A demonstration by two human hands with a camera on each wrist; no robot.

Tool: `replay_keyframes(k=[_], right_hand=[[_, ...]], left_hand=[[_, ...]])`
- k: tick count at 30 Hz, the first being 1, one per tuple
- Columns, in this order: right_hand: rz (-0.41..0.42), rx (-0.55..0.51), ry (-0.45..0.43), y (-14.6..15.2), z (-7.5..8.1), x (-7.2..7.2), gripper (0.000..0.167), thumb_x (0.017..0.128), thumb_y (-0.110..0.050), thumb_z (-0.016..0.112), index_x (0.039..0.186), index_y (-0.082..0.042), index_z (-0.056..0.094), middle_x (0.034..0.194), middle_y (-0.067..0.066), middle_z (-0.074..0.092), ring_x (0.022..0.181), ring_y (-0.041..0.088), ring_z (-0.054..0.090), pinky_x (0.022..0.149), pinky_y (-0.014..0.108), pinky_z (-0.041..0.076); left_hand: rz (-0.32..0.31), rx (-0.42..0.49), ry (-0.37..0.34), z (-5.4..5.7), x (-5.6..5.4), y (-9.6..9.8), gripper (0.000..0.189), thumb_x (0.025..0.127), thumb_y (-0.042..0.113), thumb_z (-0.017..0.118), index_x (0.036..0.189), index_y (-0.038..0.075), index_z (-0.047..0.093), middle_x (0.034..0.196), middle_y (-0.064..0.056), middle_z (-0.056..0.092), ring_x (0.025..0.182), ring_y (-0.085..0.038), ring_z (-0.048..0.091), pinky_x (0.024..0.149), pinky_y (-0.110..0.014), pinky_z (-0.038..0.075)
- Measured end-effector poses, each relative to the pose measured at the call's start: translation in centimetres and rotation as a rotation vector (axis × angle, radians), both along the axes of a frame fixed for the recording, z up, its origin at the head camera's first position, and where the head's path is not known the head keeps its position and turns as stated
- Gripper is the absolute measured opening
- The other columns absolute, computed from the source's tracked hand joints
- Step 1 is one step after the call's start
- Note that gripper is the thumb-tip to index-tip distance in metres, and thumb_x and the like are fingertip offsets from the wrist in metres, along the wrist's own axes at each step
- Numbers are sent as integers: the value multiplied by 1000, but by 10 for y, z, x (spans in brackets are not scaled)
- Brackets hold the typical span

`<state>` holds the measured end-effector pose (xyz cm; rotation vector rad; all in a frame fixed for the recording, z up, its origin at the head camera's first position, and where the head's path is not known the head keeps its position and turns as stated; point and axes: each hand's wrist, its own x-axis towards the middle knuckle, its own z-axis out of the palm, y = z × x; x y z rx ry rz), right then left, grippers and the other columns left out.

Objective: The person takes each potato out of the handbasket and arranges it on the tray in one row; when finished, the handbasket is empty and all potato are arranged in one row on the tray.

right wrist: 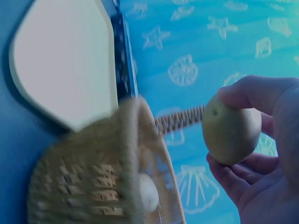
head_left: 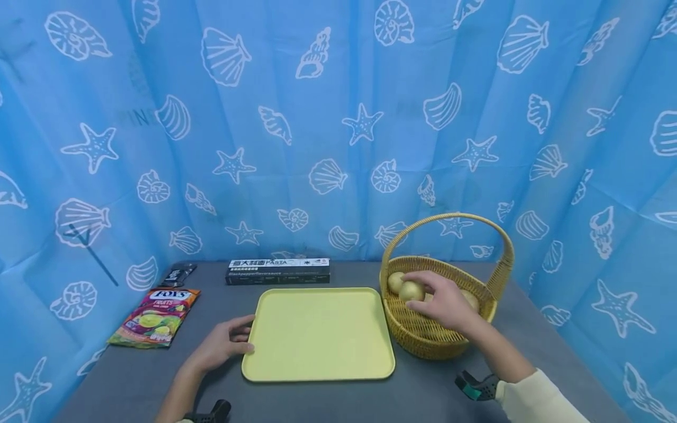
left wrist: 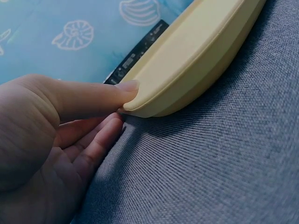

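Observation:
In the head view a pale yellow rectangular tray (head_left: 319,335) lies on the grey cloth. My left hand (head_left: 219,346) pinches its left edge; the left wrist view shows the thumb over the rim (left wrist: 133,105) and the fingers curled by its underside. My right hand (head_left: 443,301) holds a round yellow-green fruit (head_left: 411,292) above the wicker basket (head_left: 423,351). Up close, thumb and fingers grip this smooth fruit (right wrist: 231,130) from opposite sides, with a small dimple showing. Another like fruit (head_left: 394,282) sits inside at the basket's left, and more (head_left: 470,300) lie behind my right hand, partly hidden.
The basket's tall arched handle (head_left: 446,216) rises over its opening. Behind the tray stands a black-and-white pasta box (head_left: 277,272). A candy bag (head_left: 156,317) and a small black packet (head_left: 178,274) lie at the left. A blue shell-patterned curtain (head_left: 328,129) hangs along the back and sides.

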<state>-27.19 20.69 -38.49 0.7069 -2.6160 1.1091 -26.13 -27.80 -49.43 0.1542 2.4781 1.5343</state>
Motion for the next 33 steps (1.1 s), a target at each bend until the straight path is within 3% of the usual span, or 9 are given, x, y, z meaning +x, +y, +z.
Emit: replay_keyframes(k=[7,11,18,23,33], right_hand=[[107,-47,59,-33,-3,13,49,77,-10,81,123,-11,64,123,5,61,107,24,62,90,36,53],[152,-38,46,-56,-3,17,52,77,-13,81,126,-11,63,123,3,62,107,24,63,88,37,54],[239,-46,-8,-105,-10,11,56,78,-9,79,130,-11,60,125,5,61,107,21,60,89,40,53],[275,3,-64,-142,-24,4,59,76,-5,78,132,-8,58,129,7,59,110,23,59,90,39,52],[277,51,-169,-209,-63,-11,65,75,-7,80,136,-11,55,125,6,60,107,13,57,86,26,51]], left_hand=[[23,-25,-21,-2,-2,-4,79,77,21,82,143,-1,45,129,-21,56,111,-31,59,90,-44,53],[10,-23,-17,-4,-2,-4,80,77,22,82,143,-2,44,130,-21,56,112,-31,59,91,-44,52],[13,-20,-16,0,-1,-3,79,77,21,82,143,-2,44,130,-21,56,111,-31,59,90,-44,52],[39,-30,-25,1,-1,-1,79,75,19,83,142,-1,46,128,-20,57,110,-31,60,90,-44,52],[-92,-4,-10,3,0,-4,85,78,20,81,146,-5,37,137,-28,49,118,-38,55,95,-47,49]])
